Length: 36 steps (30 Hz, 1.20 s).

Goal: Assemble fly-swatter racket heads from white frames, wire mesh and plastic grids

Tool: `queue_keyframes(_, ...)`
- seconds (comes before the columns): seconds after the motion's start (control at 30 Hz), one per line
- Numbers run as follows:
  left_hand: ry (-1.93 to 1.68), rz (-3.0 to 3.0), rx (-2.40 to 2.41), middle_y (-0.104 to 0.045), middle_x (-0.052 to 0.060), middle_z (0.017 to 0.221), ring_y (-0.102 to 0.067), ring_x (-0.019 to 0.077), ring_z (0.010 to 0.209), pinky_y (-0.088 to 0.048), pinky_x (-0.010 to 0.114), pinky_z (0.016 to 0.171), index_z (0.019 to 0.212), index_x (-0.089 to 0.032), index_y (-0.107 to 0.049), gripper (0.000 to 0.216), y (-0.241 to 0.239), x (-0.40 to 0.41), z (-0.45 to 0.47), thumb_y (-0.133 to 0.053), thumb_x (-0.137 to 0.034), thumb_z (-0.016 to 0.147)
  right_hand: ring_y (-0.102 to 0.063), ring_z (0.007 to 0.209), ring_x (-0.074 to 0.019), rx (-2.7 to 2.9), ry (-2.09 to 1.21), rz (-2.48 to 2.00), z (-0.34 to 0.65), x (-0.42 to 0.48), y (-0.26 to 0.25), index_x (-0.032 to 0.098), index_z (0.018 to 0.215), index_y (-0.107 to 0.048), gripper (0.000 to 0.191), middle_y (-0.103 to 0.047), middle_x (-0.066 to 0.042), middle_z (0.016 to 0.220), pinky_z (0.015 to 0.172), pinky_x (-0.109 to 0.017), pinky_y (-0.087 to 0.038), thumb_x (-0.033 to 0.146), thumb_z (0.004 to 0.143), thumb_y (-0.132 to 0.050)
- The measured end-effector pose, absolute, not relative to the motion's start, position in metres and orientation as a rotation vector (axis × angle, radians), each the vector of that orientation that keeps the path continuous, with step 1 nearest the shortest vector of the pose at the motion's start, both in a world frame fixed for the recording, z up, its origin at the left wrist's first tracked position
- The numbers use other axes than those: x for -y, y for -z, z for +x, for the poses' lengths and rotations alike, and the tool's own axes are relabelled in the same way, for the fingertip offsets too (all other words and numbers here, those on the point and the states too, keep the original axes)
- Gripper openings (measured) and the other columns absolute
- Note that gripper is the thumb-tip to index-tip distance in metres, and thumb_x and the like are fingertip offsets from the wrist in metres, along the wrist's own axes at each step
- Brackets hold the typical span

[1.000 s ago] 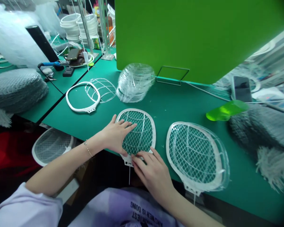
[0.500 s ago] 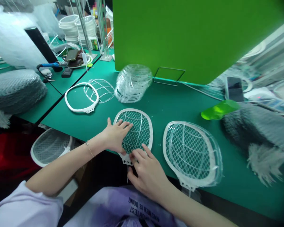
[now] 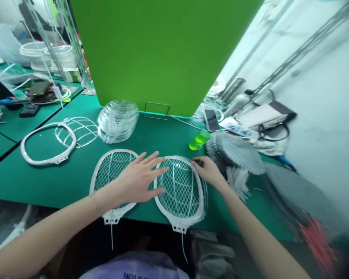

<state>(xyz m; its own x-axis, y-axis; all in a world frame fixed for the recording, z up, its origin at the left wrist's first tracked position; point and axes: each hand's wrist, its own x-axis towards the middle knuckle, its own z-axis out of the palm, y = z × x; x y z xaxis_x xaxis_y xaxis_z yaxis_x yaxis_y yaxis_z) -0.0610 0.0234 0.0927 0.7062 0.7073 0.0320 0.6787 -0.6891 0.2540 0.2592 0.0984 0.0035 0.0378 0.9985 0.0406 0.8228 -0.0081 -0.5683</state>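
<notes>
Two white racket heads with mesh lie side by side at the front edge of the table, a thin wire hanging from each neck. My left hand (image 3: pixel 144 176), open with fingers spread, reaches across the left racket head (image 3: pixel 98 174) to the left rim of the right racket head (image 3: pixel 156 193). The upper right rim of that right racket head is where the curled fingers of my right hand (image 3: pixel 206 168) close. A clear plastic layer shows along its right side. Part of the left racket head is hidden behind my left hand and forearm.
A bare white ring frame (image 3: pixel 25 155) and a clear grid (image 3: pixel 78 131) overlap on the left. A stack of clear grids (image 3: pixel 118 122) stands by the green panel (image 3: pixel 163 50). Rightward are a bright green object (image 3: pixel 199 140), a phone (image 3: pixel 211 120) and grey mesh sheets (image 3: pixel 235 151).
The view has turned right. My hands have left the neck and mesh of the left racket head and are now at the right one. More of the wall and table's right end shows.
</notes>
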Motion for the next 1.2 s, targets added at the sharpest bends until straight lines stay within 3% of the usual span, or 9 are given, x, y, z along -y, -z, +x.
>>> queue_keyframes(0.23,-0.155,2.716,-1.145,-0.031,0.011,0.162,-0.012,0.0325,0.154,-0.016,0.059,0.122,0.143,-0.022,-0.052,0.064,-0.061,-0.077,0.007,-0.047,-0.063,0.094,-0.063,0.063,-0.0153,1.866,-0.874,-1.72,0.264,-0.114,-0.016,0.013,0.087,-0.077,0.031,-0.072,-0.005,0.07,0.061,-0.026,-0.05,0.039,0.087,-0.059)
queue_keyframes(0.4,-0.096,2.712,-1.154,-0.031,0.012,0.162,-0.011,0.0334,0.154,-0.013,0.06,0.122,0.133,-0.019,-0.063,0.066,-0.043,-0.088,0.016,-0.046,-0.068,0.092,-0.064,0.07,-0.0164,1.903,-0.837,-1.661,0.252,-0.115,-0.012,0.013,0.084,-0.076,0.021,-0.073,-0.006,0.076,0.068,-0.028,-0.051,0.026,0.085,-0.061)
queue_keyframes(0.53,-0.119,2.716,-1.151,-0.033,0.01,0.162,-0.015,0.0328,0.153,-0.013,0.059,0.123,0.136,-0.022,-0.061,0.066,-0.035,-0.089,0.015,-0.046,-0.069,0.092,-0.063,0.086,-0.0196,1.931,-0.66,-1.598,0.236,-0.106,-0.003,0.015,0.094,-0.074,0.019,-0.069,-0.009,0.093,0.081,-0.034,-0.05,0.027,0.086,-0.062)
queue_keyframes(0.63,-0.124,2.726,-1.143,-0.04,0.011,0.158,-0.025,0.0338,0.151,-0.013,0.059,0.123,0.136,-0.021,-0.06,0.067,-0.034,-0.089,0.014,-0.047,-0.069,0.091,-0.062,0.093,-0.02,2.039,-0.496,-1.469,0.232,-0.104,0.003,0.018,0.095,-0.073,0.015,-0.067,-0.007,0.094,0.085,-0.035,-0.05,0.025,0.089,-0.062)
queue_keyframes(0.73,-0.123,2.731,-1.105,-0.045,0.011,0.154,-0.034,0.0345,0.146,-0.011,0.06,0.123,0.138,-0.02,-0.058,0.07,-0.034,-0.089,0.014,-0.046,-0.07,0.091,-0.063,0.092,-0.0201,2.098,-0.354,-1.41,0.234,-0.104,0.008,0.017,0.093,-0.073,0.015,-0.066,-0.006,0.091,0.084,-0.035,-0.051,0.023,0.092,-0.06)
queue_keyframes(0.93,-0.105,2.709,-1.068,-0.044,0.01,0.155,-0.033,0.0327,0.147,-0.007,0.058,0.124,0.142,-0.02,-0.053,0.075,-0.031,-0.089,0.012,-0.041,-0.073,0.091,-0.062,0.092,-0.0199,2.201,-0.241,-1.443,0.231,-0.103,0.01,0.018,0.098,-0.077,0.022,-0.067,-0.007,0.095,0.081,-0.033,-0.051,0.022,0.095,-0.055)
queue_keyframes(1.2,-0.064,2.635,-1.058,-0.045,0.011,0.155,-0.039,0.0315,0.144,-0.009,0.056,0.124,0.142,-0.018,-0.053,0.076,-0.035,-0.091,0.013,-0.047,-0.072,0.089,-0.065,0.083,-0.0161,2.146,-0.371,-1.592,0.228,-0.105,-0.002,0.024,0.095,-0.079,0.015,-0.072,-0.002,0.094,0.071,-0.028,-0.048,0.025,0.091,-0.065)
